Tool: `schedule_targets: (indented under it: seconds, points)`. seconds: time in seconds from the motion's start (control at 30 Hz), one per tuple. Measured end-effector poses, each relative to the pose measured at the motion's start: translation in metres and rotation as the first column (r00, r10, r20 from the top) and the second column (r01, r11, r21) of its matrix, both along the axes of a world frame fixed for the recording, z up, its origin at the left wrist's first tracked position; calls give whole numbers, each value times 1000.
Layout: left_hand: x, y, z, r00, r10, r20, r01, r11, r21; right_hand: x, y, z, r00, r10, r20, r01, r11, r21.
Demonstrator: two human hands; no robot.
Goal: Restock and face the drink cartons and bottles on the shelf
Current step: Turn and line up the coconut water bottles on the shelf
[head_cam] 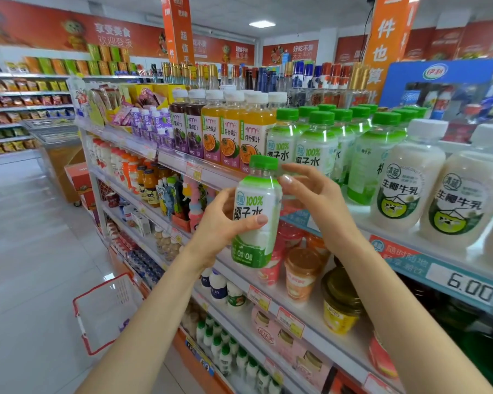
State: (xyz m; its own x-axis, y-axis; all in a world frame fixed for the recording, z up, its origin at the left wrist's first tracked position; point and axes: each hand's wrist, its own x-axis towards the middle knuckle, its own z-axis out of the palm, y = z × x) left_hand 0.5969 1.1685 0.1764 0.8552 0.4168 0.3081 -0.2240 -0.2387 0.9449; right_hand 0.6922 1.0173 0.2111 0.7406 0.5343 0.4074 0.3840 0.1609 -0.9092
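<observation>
I am holding a coconut water bottle [258,201] upright in front of the top shelf's price rail [211,173], just below the row of matching coconut water bottles [316,150] and clear of the shelf. My left hand [221,224] is doing the carrying. Its fingers are curling round the bottle's middle, and the thumb [255,221] is pressing across the printed label. My right hand [318,193] is only steadying. Its fingers are fairly straight and spread apart, with the thumb tip [286,179] touching the bottle's shoulder and the longer fingers reaching towards the green cap [264,162]. I cannot tell whether they are touching the cap.

To do this well, I am thinking of these points:
- The bottle belongs with its own kind, between the passion fruit juice bottles [231,137] and the coconut milk bottles [410,183].
- The label should be facing straight out, as its neighbours' labels do.
- The base should go in first, over the rail, with the body staying upright so that it does not knock the front bottles.
- The right fingertips can turn the bottle at the shoulder once it is standing.
- The free slot itself is hiding behind the bottle, so I am judging its place by the row.
</observation>
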Motion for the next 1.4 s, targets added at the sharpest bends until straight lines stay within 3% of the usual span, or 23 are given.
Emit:
schedule_targets:
  seconds: [0.13, 0.4, 0.63, 0.73, 0.83, 1.1, 1.4]
  points:
    - [-1, -3, 4, 998, -46, 34, 46, 999, -1, -1, 0, 20, 997, 5, 79, -3, 1000, -29]
    - [7, -22, 26, 994, -86, 64, 78, 990, 115, 5, -6, 68, 935, 56, 351, 54, 954, -296]
    - [29, -39, 52, 981, -145, 127, 130, 984, 119, 17, -29, 118, 865, 60, 498, 138, 926, -351]
    - [39, -40, 65, 968, -221, 120, 191, 957, 218, 22, -41, 141, 843, 41, 536, 185, 914, -360]
    - [44, -37, 70, 982, -168, 91, 123, 920, 371, 30, -52, 160, 815, -2, 580, 259, 896, -361]
    - [47, -28, 62, 987, -89, 133, 37, 934, 356, 60, -64, 172, 722, -29, 691, 488, 730, -479]
    - [53, -29, 67, 983, -82, 165, 13, 923, 384, 75, -58, 152, 737, 77, 671, 512, 584, -629]
